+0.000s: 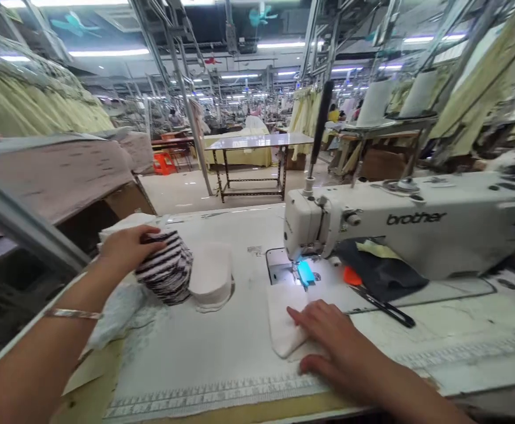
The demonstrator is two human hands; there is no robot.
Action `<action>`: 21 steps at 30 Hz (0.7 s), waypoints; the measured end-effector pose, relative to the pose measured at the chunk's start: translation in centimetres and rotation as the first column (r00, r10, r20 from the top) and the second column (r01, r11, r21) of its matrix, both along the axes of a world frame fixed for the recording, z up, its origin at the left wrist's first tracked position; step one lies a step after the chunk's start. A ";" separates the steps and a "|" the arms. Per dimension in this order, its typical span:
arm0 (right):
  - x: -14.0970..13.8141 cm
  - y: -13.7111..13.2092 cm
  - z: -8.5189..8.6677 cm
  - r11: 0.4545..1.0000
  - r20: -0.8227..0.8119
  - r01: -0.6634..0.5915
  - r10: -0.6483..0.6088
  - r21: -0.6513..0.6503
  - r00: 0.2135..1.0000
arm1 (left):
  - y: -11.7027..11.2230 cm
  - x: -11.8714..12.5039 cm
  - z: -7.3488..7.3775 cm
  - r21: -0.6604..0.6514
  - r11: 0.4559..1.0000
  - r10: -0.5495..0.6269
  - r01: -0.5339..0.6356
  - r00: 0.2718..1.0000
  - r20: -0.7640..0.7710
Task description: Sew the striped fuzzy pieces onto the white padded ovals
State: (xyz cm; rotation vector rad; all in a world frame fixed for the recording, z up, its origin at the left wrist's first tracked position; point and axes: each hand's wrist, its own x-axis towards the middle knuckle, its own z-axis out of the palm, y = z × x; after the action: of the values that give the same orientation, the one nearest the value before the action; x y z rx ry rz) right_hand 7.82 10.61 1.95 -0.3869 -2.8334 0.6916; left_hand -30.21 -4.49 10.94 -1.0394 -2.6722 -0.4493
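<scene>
My left hand (129,248) rests at the upper left edge of a stack of black-and-white striped fabric pieces (166,268), fingers curled over its top; whether it grips a piece is hard to see. Right beside that stack lies a pile of white rounded fabric pieces (212,274). With fingers spread, my right hand (328,333) lies on the right side of a single white fabric piece (283,321), flat on the table in front of the needle area. Above that piece stands a white sewing machine (416,221) with its lamp lit.
Black thread snips (385,306) lie near dark grey cloth (381,268) and an orange item (352,275) on the machine bed. A printed ruler strip (222,388) runs along the table's front edge. Crumpled pale fabric (120,312) sits at left. Thread cones (374,103) stand behind.
</scene>
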 end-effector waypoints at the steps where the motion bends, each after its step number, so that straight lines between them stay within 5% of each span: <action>1: 0.0 -0.1 0.2 1.000 0.025 0.000 0.001 -0.015 1.000 | 0.0 0.0 0.1 -0.023 0.999 0.024 -0.024 1.000 0.018; 6: 0.3 -0.2 0.9 0.994 -0.040 -0.079 0.076 -0.082 0.996 | 0.1 0.1 0.4 -0.059 0.995 0.084 -0.083 0.996 0.008; 12: 1.3 0.5 0.3 0.984 -0.098 -0.146 0.136 -0.106 0.986 | -0.4 1.9 1.1 0.017 0.998 -0.045 0.054 0.933 -0.358; 16: 1.7 0.9 -0.1 0.979 -0.178 -0.168 0.146 -0.117 0.973 | -0.9 4.1 2.3 -0.001 0.991 -0.125 0.131 0.941 -0.314; 21: 1.2 0.6 0.1 0.977 -0.294 -0.113 0.056 -0.179 0.954 | -1.3 8.6 3.7 0.205 0.969 -0.069 0.134 0.953 -0.296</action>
State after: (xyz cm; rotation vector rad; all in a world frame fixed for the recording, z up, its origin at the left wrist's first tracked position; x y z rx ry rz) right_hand 9.03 11.20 2.06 -0.1754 -2.5271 0.9611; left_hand -21.64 -5.84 14.65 -1.0853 -2.2621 -0.5575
